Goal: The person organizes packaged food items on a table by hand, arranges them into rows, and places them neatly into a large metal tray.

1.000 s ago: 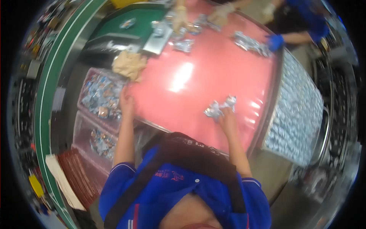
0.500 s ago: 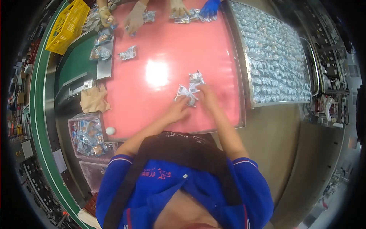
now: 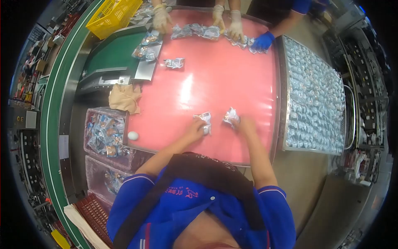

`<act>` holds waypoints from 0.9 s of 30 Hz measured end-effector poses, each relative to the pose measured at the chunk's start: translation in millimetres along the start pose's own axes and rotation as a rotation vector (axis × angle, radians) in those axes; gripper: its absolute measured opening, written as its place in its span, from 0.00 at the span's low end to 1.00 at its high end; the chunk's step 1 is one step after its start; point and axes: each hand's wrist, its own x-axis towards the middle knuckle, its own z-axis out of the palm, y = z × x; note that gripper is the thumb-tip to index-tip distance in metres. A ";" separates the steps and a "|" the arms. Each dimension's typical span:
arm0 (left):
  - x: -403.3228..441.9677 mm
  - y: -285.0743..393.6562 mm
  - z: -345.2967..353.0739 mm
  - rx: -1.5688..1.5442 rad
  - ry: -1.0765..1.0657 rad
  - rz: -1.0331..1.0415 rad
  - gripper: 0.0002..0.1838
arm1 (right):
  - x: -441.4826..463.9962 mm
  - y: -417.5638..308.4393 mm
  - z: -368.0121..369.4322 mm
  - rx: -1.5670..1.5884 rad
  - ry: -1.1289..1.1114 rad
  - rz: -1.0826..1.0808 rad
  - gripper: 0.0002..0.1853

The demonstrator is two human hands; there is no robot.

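Note:
A small clear-and-white plastic packet (image 3: 206, 118) is under the fingers of my left hand (image 3: 195, 130), which are closed on its near side. To the right, my right hand (image 3: 246, 126) pinches the near edge of a second packet (image 3: 230, 115). A gap of pink surface separates the two packets. Both are low over the pink tabletop (image 3: 207, 87) or resting on it; I cannot tell which. My fingers hide part of each packet. Another packet (image 3: 174, 63) lies loose farther up on the left.
Gloved hands (image 3: 236, 30) and a blue-gloved hand (image 3: 263, 42) handle packets across the table. A tray packed with packets (image 3: 313, 95) stands right. On the left are a yellow crate (image 3: 114, 17), a tan cloth (image 3: 125, 98), a white ball (image 3: 132, 135) and a packet-filled bin (image 3: 105, 133).
My hands have moved apart, and the two packets that lay together are now separated. Across the table, packets now form a row. The whole view has shifted.

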 end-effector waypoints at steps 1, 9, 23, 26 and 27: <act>-8.6 -7.3 -7.4 0.024 0.056 -0.040 0.17 | -10.3 -6.1 -4.4 -0.036 -0.002 0.091 0.22; -32.9 4.3 -33.2 -0.013 0.064 -0.166 0.20 | -69.9 -37.1 -31.6 0.052 0.089 -0.256 0.12; -21.7 -4.3 -13.7 -0.137 0.115 -0.168 0.20 | -69.9 -28.3 14.6 0.197 0.096 -0.385 0.23; -25.0 4.1 -20.0 -0.098 0.102 -0.181 0.20 | -66.1 -48.1 8.4 0.261 0.047 -0.208 0.27; -25.7 8.2 -21.8 -0.117 0.113 -0.167 0.20 | -64.5 -56.3 8.5 0.294 0.098 -0.230 0.27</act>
